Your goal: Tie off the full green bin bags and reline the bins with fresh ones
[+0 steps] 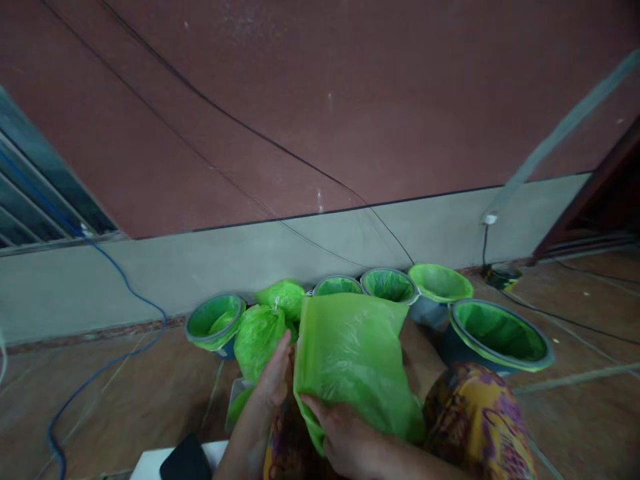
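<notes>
A light green plastic bag (357, 360) is spread out flat in front of me, above my lap. Its lower left edge is gripped in my right hand (350, 433), whose fingers are partly hidden by the plastic. Just left of the bag, my left hand (277, 377) is raised with straight fingers and nothing visible in it. Whether it touches the bag's edge I cannot tell. Behind that hand sits a filled green bag (257, 337) tied at the top, with another full green bag (284, 297) beyond it.
Along the wall stand several buckets lined with green bags, among them a left bucket (200, 323) and a large right bucket (500, 340). A white surface (155, 463) holds a dark object (187, 460) at lower left. A blue cable (125, 357) crosses the tiled floor. A small dark container (503, 277) stands far right.
</notes>
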`<action>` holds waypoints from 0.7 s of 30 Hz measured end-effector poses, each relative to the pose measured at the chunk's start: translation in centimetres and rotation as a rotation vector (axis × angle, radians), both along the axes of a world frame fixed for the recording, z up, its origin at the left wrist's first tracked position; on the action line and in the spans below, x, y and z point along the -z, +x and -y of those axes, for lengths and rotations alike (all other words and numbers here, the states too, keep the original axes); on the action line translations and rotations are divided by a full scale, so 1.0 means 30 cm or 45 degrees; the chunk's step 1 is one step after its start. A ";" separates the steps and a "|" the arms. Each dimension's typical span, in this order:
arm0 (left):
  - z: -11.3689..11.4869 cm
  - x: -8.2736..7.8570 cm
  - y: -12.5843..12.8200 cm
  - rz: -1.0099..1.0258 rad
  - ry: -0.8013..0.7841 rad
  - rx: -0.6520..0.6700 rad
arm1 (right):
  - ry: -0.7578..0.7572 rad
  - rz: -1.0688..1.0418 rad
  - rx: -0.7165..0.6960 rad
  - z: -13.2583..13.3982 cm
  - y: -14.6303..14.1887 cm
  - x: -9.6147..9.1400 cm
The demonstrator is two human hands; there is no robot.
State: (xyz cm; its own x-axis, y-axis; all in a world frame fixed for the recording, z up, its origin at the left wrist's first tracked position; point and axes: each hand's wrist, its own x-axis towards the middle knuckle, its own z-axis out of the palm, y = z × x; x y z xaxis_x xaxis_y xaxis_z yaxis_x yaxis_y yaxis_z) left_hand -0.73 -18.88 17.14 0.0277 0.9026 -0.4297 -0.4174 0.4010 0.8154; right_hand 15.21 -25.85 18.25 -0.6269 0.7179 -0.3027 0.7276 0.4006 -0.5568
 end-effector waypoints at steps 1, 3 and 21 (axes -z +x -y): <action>0.001 0.000 -0.001 0.052 -0.031 0.068 | -0.029 0.023 -0.013 0.002 -0.017 -0.004; -0.002 0.007 -0.010 0.078 -0.071 0.089 | -0.045 -0.010 -0.032 0.010 -0.040 -0.005; 0.300 -0.042 -0.175 -0.149 -0.068 -0.427 | 0.244 -0.643 -0.014 -0.241 -0.143 0.219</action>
State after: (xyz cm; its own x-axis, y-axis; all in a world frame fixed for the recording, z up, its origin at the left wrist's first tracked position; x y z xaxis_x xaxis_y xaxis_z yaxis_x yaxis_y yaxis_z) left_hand -5.98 -27.88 18.41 -0.3184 0.8292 -0.4594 -0.4378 0.3012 0.8471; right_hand 10.92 -18.60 11.69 -0.6685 0.7231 0.1740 0.3834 0.5355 -0.7525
